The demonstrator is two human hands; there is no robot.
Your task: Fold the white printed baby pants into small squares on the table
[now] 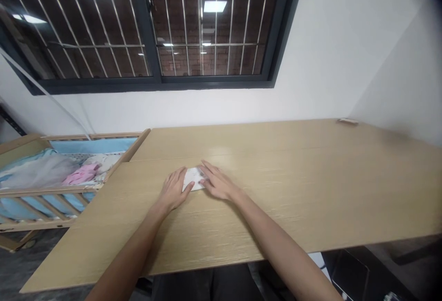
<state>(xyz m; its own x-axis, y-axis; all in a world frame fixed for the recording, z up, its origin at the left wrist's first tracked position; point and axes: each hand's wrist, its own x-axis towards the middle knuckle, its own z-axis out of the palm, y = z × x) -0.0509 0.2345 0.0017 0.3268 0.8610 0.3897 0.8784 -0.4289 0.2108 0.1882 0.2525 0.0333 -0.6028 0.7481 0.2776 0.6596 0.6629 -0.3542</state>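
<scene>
Small flat white paper-like piece with dark marks (194, 177) lay on the pale wood-grain tabletop (311, 181) between both open hands, left hand (173, 190) against its left edge, right hand's (218, 182) fingers over its right end, long axis unclear.

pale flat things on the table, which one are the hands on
The white piece between the left hand and right hand; the other pale piece lies untouched, far to the right.
</scene>
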